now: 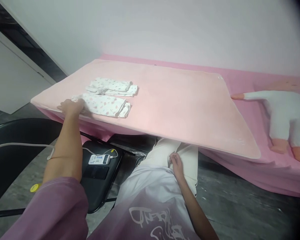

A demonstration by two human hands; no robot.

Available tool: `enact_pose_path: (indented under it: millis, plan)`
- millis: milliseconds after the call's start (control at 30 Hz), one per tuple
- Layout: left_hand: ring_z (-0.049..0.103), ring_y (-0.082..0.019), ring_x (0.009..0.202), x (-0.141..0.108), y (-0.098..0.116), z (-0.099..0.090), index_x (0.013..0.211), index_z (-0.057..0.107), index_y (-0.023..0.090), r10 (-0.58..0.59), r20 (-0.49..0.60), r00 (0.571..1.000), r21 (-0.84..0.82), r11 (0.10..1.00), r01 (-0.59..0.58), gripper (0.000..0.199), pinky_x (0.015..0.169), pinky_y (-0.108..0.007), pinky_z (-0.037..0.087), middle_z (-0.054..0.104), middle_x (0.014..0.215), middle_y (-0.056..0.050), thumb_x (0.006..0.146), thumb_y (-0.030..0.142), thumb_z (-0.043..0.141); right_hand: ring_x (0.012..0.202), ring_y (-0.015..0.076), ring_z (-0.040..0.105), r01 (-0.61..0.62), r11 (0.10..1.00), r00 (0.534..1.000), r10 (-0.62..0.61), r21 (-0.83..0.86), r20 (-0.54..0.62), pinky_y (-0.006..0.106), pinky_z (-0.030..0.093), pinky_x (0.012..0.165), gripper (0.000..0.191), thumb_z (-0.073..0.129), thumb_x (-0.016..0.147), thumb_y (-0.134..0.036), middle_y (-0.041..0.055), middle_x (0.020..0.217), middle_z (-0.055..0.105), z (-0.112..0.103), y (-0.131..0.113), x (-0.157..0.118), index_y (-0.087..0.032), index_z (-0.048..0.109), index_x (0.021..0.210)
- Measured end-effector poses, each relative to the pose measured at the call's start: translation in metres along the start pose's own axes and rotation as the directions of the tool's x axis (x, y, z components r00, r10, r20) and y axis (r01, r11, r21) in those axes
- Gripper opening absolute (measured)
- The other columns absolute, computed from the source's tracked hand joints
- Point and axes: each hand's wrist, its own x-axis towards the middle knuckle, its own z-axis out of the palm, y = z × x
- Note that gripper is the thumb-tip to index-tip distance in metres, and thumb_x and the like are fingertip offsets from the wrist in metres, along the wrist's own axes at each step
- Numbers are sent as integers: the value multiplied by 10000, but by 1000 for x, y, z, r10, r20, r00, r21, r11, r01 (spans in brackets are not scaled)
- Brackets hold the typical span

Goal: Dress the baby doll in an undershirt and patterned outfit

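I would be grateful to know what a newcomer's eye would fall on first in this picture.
Probably the broad pink mat across the middle, with two folded, patterned white cloths on its left part and the person's left hand at the nearer one's left end. Next might come the doll in white at the right, partly cut off by the picture's edge.

Lettering (156, 218) on the shirt (140, 193) and on a white device (99, 159) is unreadable.
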Motion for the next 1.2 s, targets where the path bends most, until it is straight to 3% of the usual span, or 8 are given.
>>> enact_pose_path:
  millis: [100,200,367,533,667,800,1000,1200]
  plan:
    - [105,-143,747,-6,4,-2,753,212,283,-305,-246,920,35,946,323,685,809,-282,252,145,672,117,978,-33,777,769,185,633,3,1000,1000,-3,-17,5,291,521,740,518,652,1022,-729,22,813,673,0,-3,-3,-217,662,947]
    - [234,-124,761,-13,14,-3,816,336,237,-386,-351,853,-22,914,405,532,808,-282,269,331,741,104,1026,85,801,774,189,645,3,999,1000,-3,-37,21,296,525,743,527,648,1027,-738,25,819,684,-1,-4,-6,-216,670,953]
    - [383,-94,854,-24,51,2,1077,487,150,-230,-426,875,-91,973,212,292,891,-278,338,465,905,78,1060,94,773,774,202,665,-1,998,1000,3,-67,24,317,528,765,543,646,1020,-754,32,832,706,-1,-7,-11,-214,684,976]
    - [503,-88,870,-76,149,15,1197,549,141,72,-415,907,-139,980,-141,227,857,-297,398,563,1014,30,1085,152,746,880,224,690,227,956,973,-217,-186,74,357,546,840,316,646,1108,-511,70,966,756,-5,-72,-20,-220,730,1017]
    - [549,-125,819,-169,260,24,1181,594,224,328,-250,911,-410,816,-407,240,742,-319,440,623,1055,-5,1086,346,778,923,219,684,668,729,742,-635,-153,213,372,560,845,88,670,1075,-194,51,1002,728,-13,-187,-22,-253,732,1099]
    - [648,-179,909,-253,337,24,1147,649,256,527,138,839,-755,604,-255,294,817,-352,531,676,1072,-36,1021,419,859,1074,272,711,830,545,557,-798,-121,228,448,618,924,449,825,929,-169,62,1150,710,-23,-281,-23,-293,655,1325]
    - [645,-197,961,-278,347,31,1304,667,269,664,464,587,-885,370,281,431,860,-352,550,665,1154,-83,998,493,870,1208,307,715,704,710,679,-664,-21,313,476,673,1023,782,976,849,-373,88,1321,654,-45,-307,-29,-317,535,1492]
    - [585,-172,868,-287,345,53,1161,644,248,583,567,582,-817,308,487,438,798,-318,508,603,978,-38,937,492,930,1281,279,716,571,813,772,-578,111,266,436,683,1059,629,882,972,-423,98,1355,681,-50,-302,-24,-301,542,1486]
